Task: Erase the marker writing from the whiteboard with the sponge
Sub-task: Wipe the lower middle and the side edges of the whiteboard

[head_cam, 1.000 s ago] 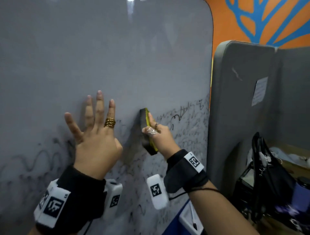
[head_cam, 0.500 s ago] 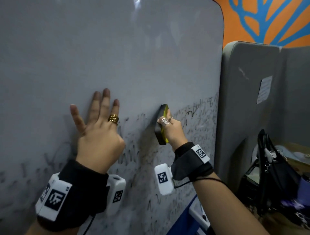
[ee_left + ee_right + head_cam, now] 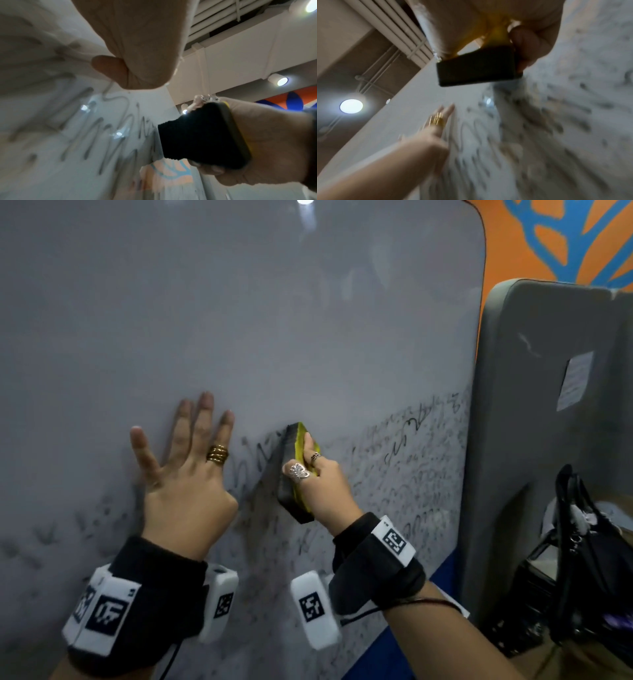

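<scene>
Head view shows the sponge [image 3: 295,474], with a black pad and a yellow back, standing on its long edge with the black side pressed flat against the whiteboard [image 3: 239,320], about in the middle of the board and at the upper border of the marker writing [image 3: 411,474]. The right hand [image 3: 320,484] grips the sponge from the yellow side; its fingers [image 3: 307,445] are curled round the edges, and two silver rings are on them. In the left wrist view the black pad touches the board surface and the thumb [image 3: 208,169] holds the sponge from below. Just left of the sponge, the left hand [image 3: 186,474] lies flat on the board with the fingers [image 3: 202,419] straight and spread, holding nothing; a gold ring [image 3: 216,454] is on one finger. The writing is a band of grey scribbles that covers the lower part of the board, denser to the right of the sponge and fainter at the far left, while the upper part of the board is plain grey. Both wrists wear black bands with white marker blocks. To the right of the board stands a grey partition [image 3: 534,440] with a paper note [image 3: 575,380] on it, and behind it an orange wall with a blue pattern [image 3: 561,237]. A black bag [image 3: 592,542] is at the near right.
</scene>
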{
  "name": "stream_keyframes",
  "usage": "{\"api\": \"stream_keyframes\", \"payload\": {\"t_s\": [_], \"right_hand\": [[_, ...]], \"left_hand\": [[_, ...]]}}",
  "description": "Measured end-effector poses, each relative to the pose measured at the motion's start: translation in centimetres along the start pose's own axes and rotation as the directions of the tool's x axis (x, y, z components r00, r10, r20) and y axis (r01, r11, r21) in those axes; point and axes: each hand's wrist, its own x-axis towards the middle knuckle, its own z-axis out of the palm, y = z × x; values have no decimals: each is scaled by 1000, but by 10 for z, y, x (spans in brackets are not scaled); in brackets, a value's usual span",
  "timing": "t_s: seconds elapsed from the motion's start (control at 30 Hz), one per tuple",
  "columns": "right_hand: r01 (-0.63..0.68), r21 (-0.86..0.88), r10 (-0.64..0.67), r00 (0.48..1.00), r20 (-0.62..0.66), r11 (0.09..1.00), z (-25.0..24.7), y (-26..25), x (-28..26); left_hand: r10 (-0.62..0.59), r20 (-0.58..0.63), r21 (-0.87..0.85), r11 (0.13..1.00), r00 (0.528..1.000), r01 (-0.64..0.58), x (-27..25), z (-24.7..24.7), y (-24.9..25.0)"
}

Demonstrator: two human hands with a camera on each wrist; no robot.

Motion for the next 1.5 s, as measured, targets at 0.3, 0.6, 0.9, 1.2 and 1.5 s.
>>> {"api": "stream_keyframes", "payload": {"t_s": [0.3, 0.6, 0.9, 1.2, 1.5], "right_hand": [[-121, 226, 172, 959, -224, 967, -28, 3, 19], [-57, 7, 57, 988, -142, 998, 45, -38, -32], [2, 73, -3, 1000, 15, 997, 62, -54, -54], [-81, 107, 100, 977, -189, 991, 49, -42, -42], [119, -127, -105, 987, 118, 985, 110, -59, -86]], "left_hand": [[18, 27, 16, 1000, 999, -18, -2, -14, -1], [-53, -82, -115, 992, 995, 44, -48, -6, -47], [-219, 18, -35, 975, 975, 220, -73, -2, -74], [-195, -10, 44, 980, 981, 195, -79, -8, -78], [-1, -65, -3, 1000, 998, 1, -76, -5, -113]]}}
